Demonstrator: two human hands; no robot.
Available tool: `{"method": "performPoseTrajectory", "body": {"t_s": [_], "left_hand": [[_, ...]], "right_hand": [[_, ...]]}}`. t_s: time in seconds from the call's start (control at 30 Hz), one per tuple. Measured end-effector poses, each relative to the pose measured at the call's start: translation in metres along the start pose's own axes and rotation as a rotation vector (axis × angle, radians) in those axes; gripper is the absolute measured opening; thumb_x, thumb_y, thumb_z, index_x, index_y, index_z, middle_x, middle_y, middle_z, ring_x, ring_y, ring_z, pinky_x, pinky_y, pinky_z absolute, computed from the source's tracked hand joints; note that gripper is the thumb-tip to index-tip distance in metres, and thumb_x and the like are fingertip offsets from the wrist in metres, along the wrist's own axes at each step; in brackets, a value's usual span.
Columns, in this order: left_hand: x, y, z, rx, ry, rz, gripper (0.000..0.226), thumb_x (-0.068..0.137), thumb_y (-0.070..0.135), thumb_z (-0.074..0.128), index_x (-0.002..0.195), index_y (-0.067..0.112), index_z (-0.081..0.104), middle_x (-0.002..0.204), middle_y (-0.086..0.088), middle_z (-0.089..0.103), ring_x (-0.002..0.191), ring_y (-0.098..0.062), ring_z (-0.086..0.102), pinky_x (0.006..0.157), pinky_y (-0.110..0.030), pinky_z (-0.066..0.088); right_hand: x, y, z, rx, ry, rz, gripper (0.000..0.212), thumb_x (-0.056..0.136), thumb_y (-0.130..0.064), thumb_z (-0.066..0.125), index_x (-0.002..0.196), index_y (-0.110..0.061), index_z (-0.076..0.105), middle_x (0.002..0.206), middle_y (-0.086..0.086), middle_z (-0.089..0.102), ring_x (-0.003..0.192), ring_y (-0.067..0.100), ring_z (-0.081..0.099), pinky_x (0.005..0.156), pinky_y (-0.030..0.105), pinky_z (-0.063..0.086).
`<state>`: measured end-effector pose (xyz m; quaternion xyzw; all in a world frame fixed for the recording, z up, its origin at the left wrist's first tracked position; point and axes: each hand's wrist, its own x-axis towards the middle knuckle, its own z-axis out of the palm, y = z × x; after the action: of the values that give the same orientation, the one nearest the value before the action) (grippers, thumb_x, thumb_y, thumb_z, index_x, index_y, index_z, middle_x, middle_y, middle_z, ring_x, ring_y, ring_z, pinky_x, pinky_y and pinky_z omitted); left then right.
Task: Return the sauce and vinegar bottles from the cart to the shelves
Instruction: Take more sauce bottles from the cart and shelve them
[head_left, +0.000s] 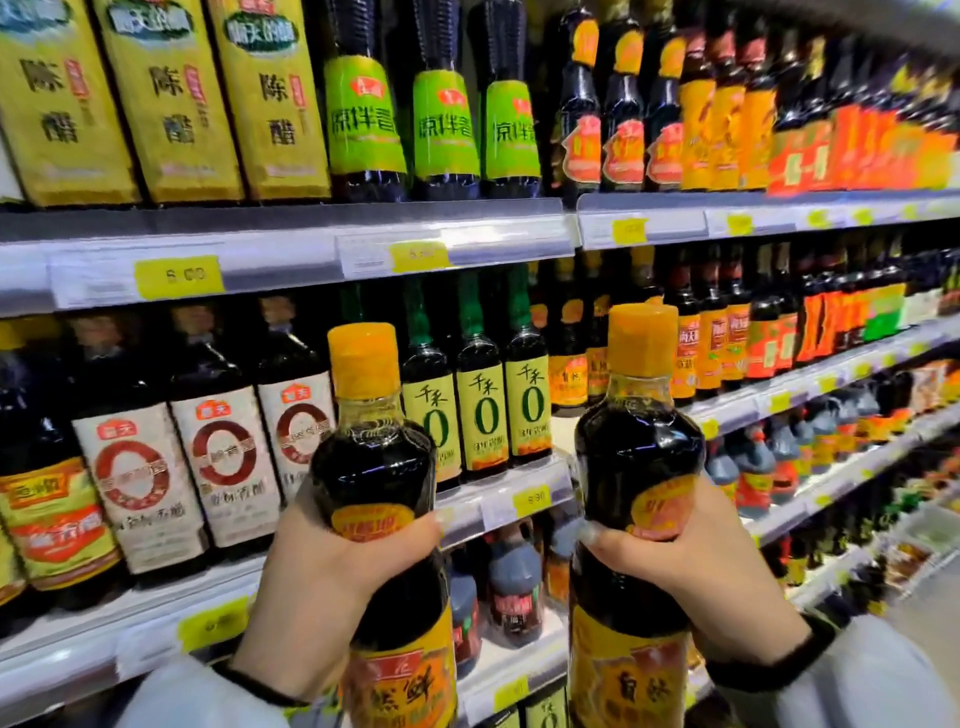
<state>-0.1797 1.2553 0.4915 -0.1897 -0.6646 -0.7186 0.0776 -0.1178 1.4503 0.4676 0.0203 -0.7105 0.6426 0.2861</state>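
Note:
Two matching dark sauce bottles with orange caps and yellow-orange labels are held upright in front of the shelves. My left hand (322, 566) grips the left sauce bottle (376, 467) around its middle. My right hand (691, 561) grips the right sauce bottle (641, 447) the same way. Both caps reach about the height of the middle shelf row. The cart is not in view.
Shelves (311, 249) full of bottles run left to right: yellow boxed vinegar (171, 98) and green-labelled bottles (447, 124) on top, white-labelled (228, 467) and green "0" bottles (485, 415) in the middle. A gap (563, 431) shows on the middle shelf between my two bottles. Lower shelves hold small bottles.

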Motion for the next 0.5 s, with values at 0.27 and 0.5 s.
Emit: {"method": "performPoseTrajectory", "body": {"t_s": [0.27, 0.5], "left_hand": [[0.038, -0.021, 0.084, 0.004, 0.05, -0.002, 0.062, 0.021, 0.027, 0.078, 0.081, 0.024, 0.06, 0.063, 0.015, 0.071, 0.054, -0.001, 0.065, 0.057, -0.024, 0.044], [0.066, -0.039, 0.181, -0.006, 0.2, -0.005, 0.075, 0.005, 0.034, 0.078, 0.077, 0.017, 0.063, 0.058, 0.003, 0.071, 0.056, -0.019, 0.064, 0.057, -0.028, 0.047]], "right_hand": [[0.062, 0.029, -0.068, 0.01, -0.083, -0.051, 0.068, 0.035, -0.035, 0.08, 0.098, -0.017, 0.06, 0.083, -0.012, 0.072, 0.073, 0.0, 0.067, 0.06, 0.011, 0.049], [0.133, 0.051, -0.15, 0.034, -0.24, 0.004, 0.064, 0.039, -0.026, 0.081, 0.098, -0.017, 0.059, 0.073, -0.015, 0.072, 0.066, -0.001, 0.066, 0.056, 0.011, 0.048]]}}
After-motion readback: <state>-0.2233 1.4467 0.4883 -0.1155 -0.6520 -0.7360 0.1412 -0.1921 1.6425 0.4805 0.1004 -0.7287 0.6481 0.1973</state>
